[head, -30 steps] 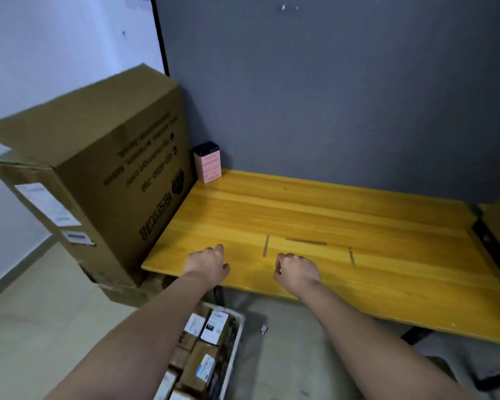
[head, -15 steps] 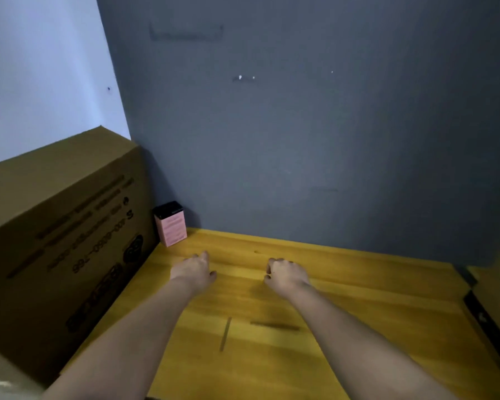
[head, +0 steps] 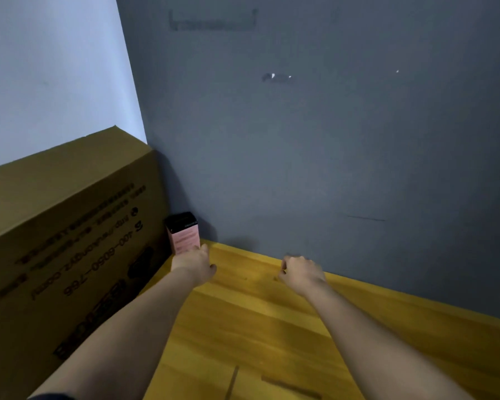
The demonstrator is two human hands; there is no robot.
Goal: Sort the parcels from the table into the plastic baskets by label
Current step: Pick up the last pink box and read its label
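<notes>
A small pink parcel [head: 183, 235] with a black top stands upright in the far left corner of the yellow wooden table [head: 257, 327], against the grey wall. My left hand [head: 194, 265] reaches to the parcel's base; its fingertips are at or against the lower front, and the fingers are not closed round it. My right hand [head: 300, 272] hovers over the table about a hand's width to the right, near the wall, with fingers loosely curled and nothing in them. No basket is in view.
A large brown cardboard box [head: 70, 241] stands along the table's left edge, right beside the parcel. The grey wall [head: 329, 140] closes off the table's far side. Short dark marks show on the tabletop near the bottom edge.
Both hands have moved forward across the table from its near edge to the far corner, and the view has tilted up. The basket of parcels on the floor has dropped out of sight.
</notes>
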